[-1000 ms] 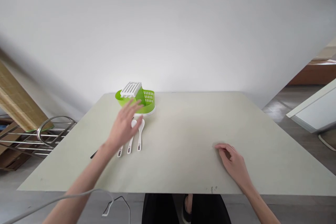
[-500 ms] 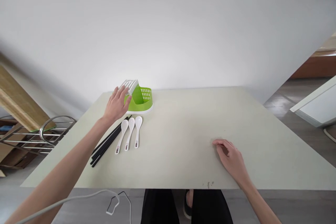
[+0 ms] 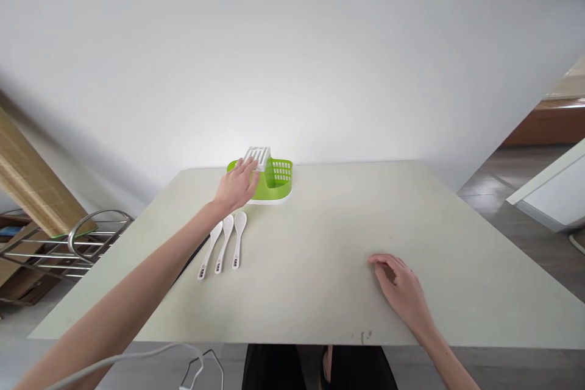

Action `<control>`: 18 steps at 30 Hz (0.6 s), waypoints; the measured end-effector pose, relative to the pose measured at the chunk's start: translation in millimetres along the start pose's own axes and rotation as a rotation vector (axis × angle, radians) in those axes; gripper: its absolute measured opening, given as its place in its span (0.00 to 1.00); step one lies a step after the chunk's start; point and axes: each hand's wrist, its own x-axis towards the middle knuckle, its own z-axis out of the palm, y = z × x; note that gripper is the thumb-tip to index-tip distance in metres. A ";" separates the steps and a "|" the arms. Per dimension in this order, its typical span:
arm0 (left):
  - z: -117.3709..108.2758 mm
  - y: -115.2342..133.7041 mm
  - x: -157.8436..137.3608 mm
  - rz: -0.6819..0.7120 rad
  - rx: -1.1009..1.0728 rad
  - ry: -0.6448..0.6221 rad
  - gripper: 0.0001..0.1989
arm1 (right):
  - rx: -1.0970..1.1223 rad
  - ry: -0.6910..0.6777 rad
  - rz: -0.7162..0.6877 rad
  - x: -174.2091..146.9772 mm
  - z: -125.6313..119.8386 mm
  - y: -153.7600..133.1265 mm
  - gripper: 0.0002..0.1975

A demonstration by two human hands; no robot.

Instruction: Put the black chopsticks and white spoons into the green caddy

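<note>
My left hand (image 3: 236, 186) is on a green cutlery holder (image 3: 274, 192) at the back of the table, its fingers and thumb about the white slotted top (image 3: 259, 157). Part of the holder is hidden behind that hand. Closer to me, three white spoons (image 3: 237, 241) lie side by side, bowls away from me. Black chopsticks (image 3: 191, 261) show only as a thin strip, mostly covered by my left forearm. Over on the right, my right hand (image 3: 402, 286) rests on the tabletop with loosely bent fingers, a gap at the thumb, and nothing held.
A pale table (image 3: 320, 244) stands against a white wall (image 3: 292, 55). On the left are a metal rack (image 3: 59, 250) and a leaning bamboo-coloured board (image 3: 41, 177). A white cable (image 3: 132, 354) runs below my left forearm.
The cutlery holder has slid right along the table together with my left hand. My forearm now covers most of the chopsticks. My right hand has stayed in about the same place.
</note>
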 end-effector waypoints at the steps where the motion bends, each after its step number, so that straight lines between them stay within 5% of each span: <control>1: 2.0 9.7 3.4 0.026 0.013 -0.003 0.28 | 0.003 0.000 0.003 -0.1 -0.1 -0.6 0.18; 8: 28.0 92.8 22.4 0.267 0.089 0.071 0.28 | 0.019 0.010 0.003 -1.0 -0.6 -5.1 0.17; 13: 42.3 154.3 30.8 0.298 0.040 0.068 0.29 | 0.030 0.012 -0.029 0.5 -2.0 -4.4 0.18; 18: 47.6 186.0 29.7 0.338 -0.075 0.114 0.29 | 0.043 0.021 -0.043 1.3 -4.0 -6.9 0.18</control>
